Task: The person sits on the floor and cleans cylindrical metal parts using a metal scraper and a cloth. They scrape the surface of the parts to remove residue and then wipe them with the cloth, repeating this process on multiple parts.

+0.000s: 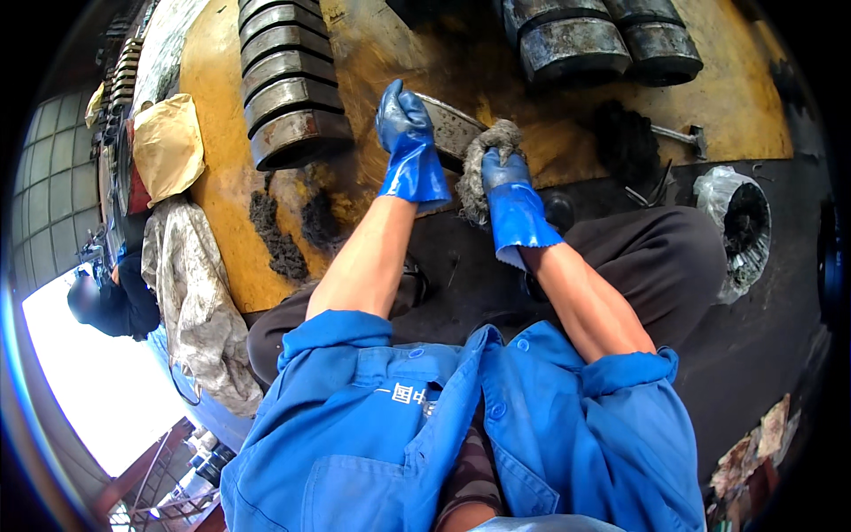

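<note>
Both my hands wear blue rubber gloves. My left hand (404,124) is closed around the left end of a scuffed, curved metal piece (450,127), which is tilted in front of me. In my right hand (507,170) is a wad of grey, stringy cotton waste (475,182), gripped and pressed against the right end of the piece. The fingers and the wad hide part of that end. Beyond my left hand runs a row of similar curved metal pieces (297,133), packed side by side.
Two dark metal cylinders (576,49) lie at the far right. A hammer (683,136) rests by dark fibre waste (625,137) on the yellow, stained surface (213,53). A plastic-wrapped roll (736,232) is at right. A paper bag (168,146) and tarp (191,293) lie left; another person (124,297) is beyond.
</note>
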`<state>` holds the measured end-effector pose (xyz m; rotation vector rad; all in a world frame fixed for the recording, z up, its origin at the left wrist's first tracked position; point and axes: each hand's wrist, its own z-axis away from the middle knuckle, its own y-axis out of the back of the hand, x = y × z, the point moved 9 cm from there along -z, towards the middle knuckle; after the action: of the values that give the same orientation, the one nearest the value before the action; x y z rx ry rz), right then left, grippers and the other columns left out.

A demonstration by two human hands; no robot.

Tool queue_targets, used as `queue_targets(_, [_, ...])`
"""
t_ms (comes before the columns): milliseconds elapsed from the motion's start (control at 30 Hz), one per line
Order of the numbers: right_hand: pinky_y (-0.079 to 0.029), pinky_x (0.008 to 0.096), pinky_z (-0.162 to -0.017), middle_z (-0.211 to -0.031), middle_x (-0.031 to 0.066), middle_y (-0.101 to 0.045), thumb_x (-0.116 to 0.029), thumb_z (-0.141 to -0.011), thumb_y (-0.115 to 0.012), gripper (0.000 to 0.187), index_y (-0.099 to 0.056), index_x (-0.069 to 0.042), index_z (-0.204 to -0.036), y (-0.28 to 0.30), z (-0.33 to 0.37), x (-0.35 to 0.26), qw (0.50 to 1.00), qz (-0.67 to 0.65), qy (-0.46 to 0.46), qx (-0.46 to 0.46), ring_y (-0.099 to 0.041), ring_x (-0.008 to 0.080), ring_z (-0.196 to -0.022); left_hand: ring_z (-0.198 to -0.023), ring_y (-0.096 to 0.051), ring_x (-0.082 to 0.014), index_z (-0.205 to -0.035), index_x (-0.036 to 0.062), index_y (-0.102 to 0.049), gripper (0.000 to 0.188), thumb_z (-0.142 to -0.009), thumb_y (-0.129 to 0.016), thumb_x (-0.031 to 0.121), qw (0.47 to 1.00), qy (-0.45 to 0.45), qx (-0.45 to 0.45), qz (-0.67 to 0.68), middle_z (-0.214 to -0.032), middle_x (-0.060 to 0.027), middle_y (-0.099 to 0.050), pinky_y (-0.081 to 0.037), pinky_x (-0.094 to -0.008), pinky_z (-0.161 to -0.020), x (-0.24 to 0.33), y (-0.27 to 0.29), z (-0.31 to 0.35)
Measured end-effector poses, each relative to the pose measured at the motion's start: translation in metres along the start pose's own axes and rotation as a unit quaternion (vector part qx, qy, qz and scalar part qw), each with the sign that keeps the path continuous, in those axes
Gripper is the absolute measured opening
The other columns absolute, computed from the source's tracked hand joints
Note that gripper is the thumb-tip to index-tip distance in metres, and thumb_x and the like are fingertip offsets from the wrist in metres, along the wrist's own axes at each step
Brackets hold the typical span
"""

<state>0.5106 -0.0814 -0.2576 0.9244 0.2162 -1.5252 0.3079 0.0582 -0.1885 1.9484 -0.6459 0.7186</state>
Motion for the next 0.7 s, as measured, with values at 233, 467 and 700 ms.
queue_targets(233, [-0.055, 0.0495, -0.081, -0.116, 0.0239, -0.064, -0.036, -0.083, -0.07, 0.056, -0.054, -0.012, -0.132, 0.018, 0.071, -0.115, 0.912, 0.19, 0.354, 0.086, -0.066, 0.0394, -0.102, -0.053, -0.04, 0.0005, -0.136, -0.0013, -0.053, 0.034, -0.103, -0.046, 0.006, 0.832, 0.156, -0.23, 0.48, -0.075, 0.0092, -0.047, -0.033, -0.0138, -0.048, -0.075, 0.094, -0.094])
queue_targets(467, [-0.054, 0.047, -0.071, -0.116, 0.0139, -0.061, -0.022, -0.084, -0.063, 0.045, -0.061, -0.02, -0.128, -0.062, 0.074, -0.147, 0.72, 0.384, 0.538, 0.212, -0.067, 0.0305, -0.094, -0.126, -0.055, -0.0198, -0.146, -0.0026, -0.04, 0.046, -0.107, -0.035, 0.021, 0.961, -0.005, -0.03, 0.274, -0.148, -0.0183, -0.047, -0.045, -0.0269, -0.102, 0.045, 0.343, -0.103])
queue_targets(700, [-0.055, 0.0436, -0.08, -0.11, 0.0099, -0.071, -0.025, -0.091, -0.059, 0.024, -0.071, -0.015, -0.11, -0.184, 0.043, -0.219, 0.655, 0.554, 0.513, 0.002, -0.07, 0.0249, -0.1, -0.136, -0.042, -0.029, -0.146, -0.0032, -0.035, 0.052, -0.105, -0.041, 0.029, 0.944, 0.093, 0.067, 0.31, -0.146, -0.0225, -0.04, -0.028, -0.0371, -0.116, 0.006, 0.338, -0.103])
